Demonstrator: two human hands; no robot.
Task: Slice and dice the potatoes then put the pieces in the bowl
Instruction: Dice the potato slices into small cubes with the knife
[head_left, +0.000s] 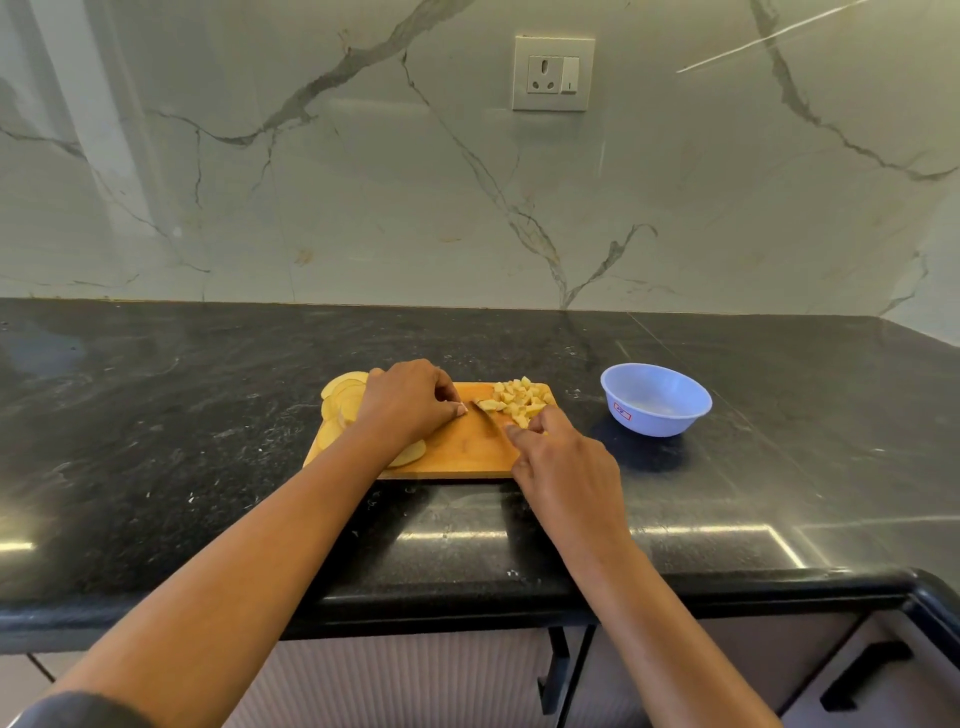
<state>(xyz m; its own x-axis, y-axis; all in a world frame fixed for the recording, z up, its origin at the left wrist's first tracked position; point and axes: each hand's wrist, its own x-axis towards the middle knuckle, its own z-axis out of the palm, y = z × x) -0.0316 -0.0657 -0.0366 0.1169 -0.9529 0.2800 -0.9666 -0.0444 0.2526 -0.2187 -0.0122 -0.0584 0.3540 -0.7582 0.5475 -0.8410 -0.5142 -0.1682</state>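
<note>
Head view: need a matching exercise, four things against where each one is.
Things:
1. potato slices
2. diced potato
3. bowl
4. knife

Places:
A. on the counter, right of the cutting board
B. held by the right hand
C. left end of the cutting board
D. right end of the cutting board

Pairs: 1-C, 2-D, 3-A, 4-B.

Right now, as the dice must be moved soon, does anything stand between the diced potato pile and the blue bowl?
Nothing visible does. Only black stone counter lies between the pile of yellow diced potato on the wooden cutting board and the pale blue plastic bowl.
</note>
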